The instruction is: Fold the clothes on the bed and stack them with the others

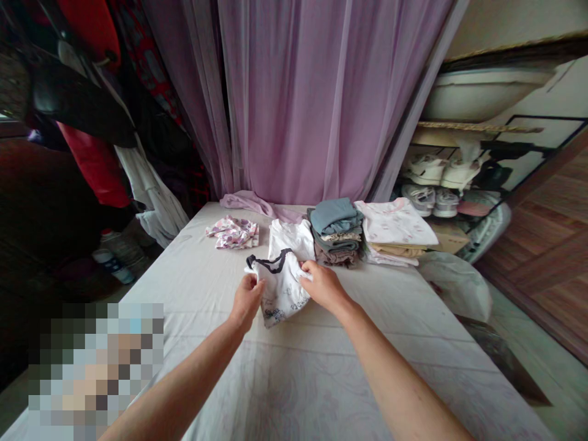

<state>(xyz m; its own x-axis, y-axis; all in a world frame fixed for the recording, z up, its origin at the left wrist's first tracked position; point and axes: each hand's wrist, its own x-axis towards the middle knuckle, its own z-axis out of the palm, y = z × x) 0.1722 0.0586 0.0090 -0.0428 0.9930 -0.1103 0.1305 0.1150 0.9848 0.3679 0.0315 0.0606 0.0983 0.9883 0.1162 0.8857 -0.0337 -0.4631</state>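
Between my two hands hangs a white T-shirt (285, 288) with a black neckband and dark printed drawings, folded small and lifted off the table. My left hand (248, 300) pinches its left edge just below the neckband. On the other side, my right hand (324, 285) grips the right edge. Right behind the T-shirt lies a folded white garment (291, 236), partly hidden by it. A stack of folded dark clothes (337, 226), blue-grey on top, stands just beyond my right hand.
Right of the dark stack is another pile topped by a white printed garment (395, 223). A crumpled floral cloth (233, 233) lies at the back left of the white-covered table (285, 380). A purple curtain (294, 110) hangs behind; a shoe rack (441, 171) stands right.
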